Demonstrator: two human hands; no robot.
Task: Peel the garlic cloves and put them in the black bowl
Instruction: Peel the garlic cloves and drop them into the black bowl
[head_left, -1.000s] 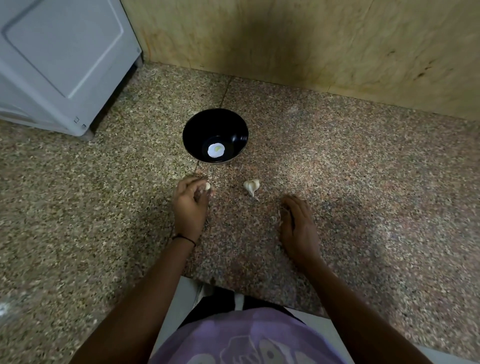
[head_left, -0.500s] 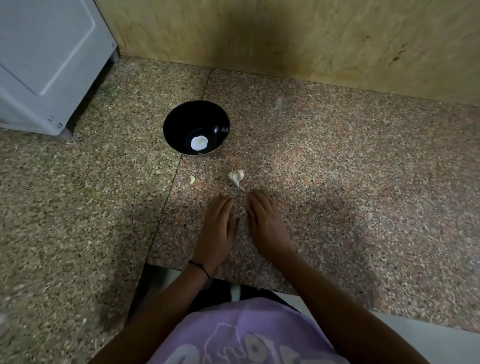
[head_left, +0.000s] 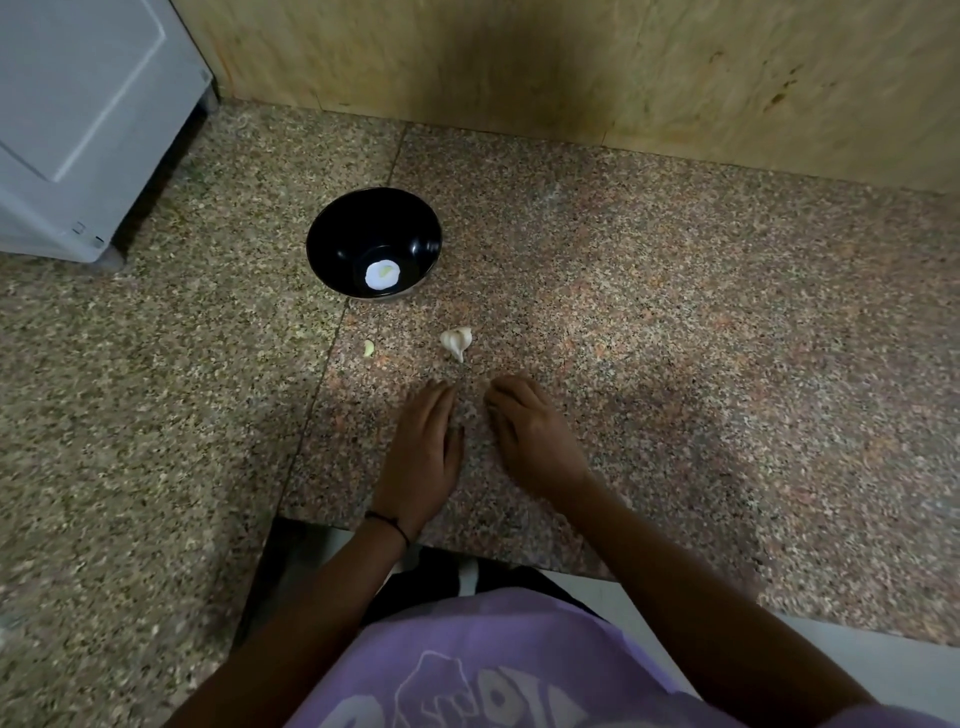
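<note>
A black bowl (head_left: 373, 240) stands on the speckled granite counter, with a white sticker at its bottom. A small garlic head (head_left: 457, 340) in white skin lies just in front of the bowl to the right. One single pale clove (head_left: 369, 348) lies to its left. My left hand (head_left: 423, 449) rests flat on the counter, fingers straight, holding nothing. My right hand (head_left: 530, 434) lies beside it, palm down with fingers loosely bent, fingertips a little short of the garlic head. Whether anything is under its fingers is hidden.
A white appliance (head_left: 78, 119) stands at the back left. A wooden wall panel (head_left: 571, 73) closes the back of the counter (head_left: 727, 338). The counter's front edge runs just below my wrists.
My left hand let go of the single clove, left it on the counter and drew back. Both hands came together in front of the garlic head.
</note>
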